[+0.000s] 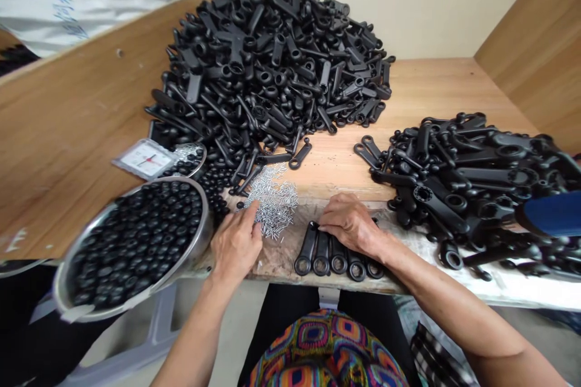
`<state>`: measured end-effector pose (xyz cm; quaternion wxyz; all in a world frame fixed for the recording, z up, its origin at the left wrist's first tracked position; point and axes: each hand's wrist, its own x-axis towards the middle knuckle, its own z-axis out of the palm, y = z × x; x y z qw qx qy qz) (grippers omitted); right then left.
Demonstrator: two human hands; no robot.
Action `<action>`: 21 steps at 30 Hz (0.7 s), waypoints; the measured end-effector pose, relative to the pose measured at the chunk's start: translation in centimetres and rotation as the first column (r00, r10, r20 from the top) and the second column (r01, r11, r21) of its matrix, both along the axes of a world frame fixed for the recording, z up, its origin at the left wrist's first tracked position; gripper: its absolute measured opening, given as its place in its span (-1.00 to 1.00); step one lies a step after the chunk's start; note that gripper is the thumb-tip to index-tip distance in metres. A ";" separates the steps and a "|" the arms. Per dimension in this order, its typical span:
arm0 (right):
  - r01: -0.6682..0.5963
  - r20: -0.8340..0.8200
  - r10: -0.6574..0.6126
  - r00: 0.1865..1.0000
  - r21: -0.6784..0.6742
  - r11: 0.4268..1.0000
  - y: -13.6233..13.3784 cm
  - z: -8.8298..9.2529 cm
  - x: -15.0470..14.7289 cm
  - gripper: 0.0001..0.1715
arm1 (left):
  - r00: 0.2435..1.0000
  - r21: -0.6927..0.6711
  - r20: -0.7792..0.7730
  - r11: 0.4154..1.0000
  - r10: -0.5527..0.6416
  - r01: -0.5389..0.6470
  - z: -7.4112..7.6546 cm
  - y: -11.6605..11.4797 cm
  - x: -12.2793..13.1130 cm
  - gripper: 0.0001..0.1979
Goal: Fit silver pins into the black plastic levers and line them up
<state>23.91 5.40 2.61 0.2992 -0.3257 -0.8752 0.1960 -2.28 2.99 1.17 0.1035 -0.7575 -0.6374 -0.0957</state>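
— Down at the front edge of the worktop (pixel 422 81), seen from the head camera: a row of black levers (pixel 333 254) lies side by side, ring ends toward the person. The right hand (pixel 349 224) rests flat on top of their far ends, fingers spread and pressed down, so its grip isn't closed round any one of them.

— And the other hand?

— The left hand (pixel 236 242) sits just beside the row, fingertips bunched and touching the near edge of a heap of small silver pins (pixel 275 199). Whether that grip has a pin pinched, I cannot tell; the fingers hide it.

— What's around them?

— A steel bowl (pixel 200 236) full of black round caps (pixel 136 242) hangs over the worktop's edge at the left, blurred. Behind it a small white clock (pixel 145 158). A big pile of the same black levers (pixel 276 54) fills the back, and a second, flatter pile (pixel 472 181) lies to the right, with something blue (pixel 551 213) at its edge.
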 end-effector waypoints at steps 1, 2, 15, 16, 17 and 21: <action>0.003 0.010 -0.003 1.000 0.007 1.000 -0.1 -0.1 0.0 -0.81 | 1.000 -0.021 -0.019 1.000 0.016 -0.016 0.1 0.1 -0.1 -0.60; 0.004 0.018 -0.005 1.000 0.013 1.000 -0.1 -0.1 0.0 -0.80 | 0.999 -0.052 -0.026 0.998 0.033 -0.034 0.2 0.1 -0.2 -0.59; 0.017 0.075 -0.014 0.997 -0.037 0.999 0.0 -0.3 0.0 -0.88 | 0.749 -0.189 0.639 0.979 0.178 -0.072 -0.7 1.7 -2.1 -0.61; 0.011 0.069 -0.008 0.998 -0.041 0.999 0.0 -0.3 0.0 -0.88 | 0.692 -0.184 0.699 0.981 0.177 -0.065 -0.7 1.8 -2.1 -0.60; 0.009 0.061 -0.006 0.998 -0.046 0.999 0.0 -0.3 0.0 -0.89 | 0.633 -0.183 0.754 0.982 0.175 -0.052 -0.6 1.9 -2.0 -0.59; -0.004 -0.006 0.004 1.000 -0.108 0.994 0.1 -0.1 0.2 -0.89 | 0.412 -0.209 0.895 0.977 0.169 0.053 0.8 1.8 -0.1 -0.55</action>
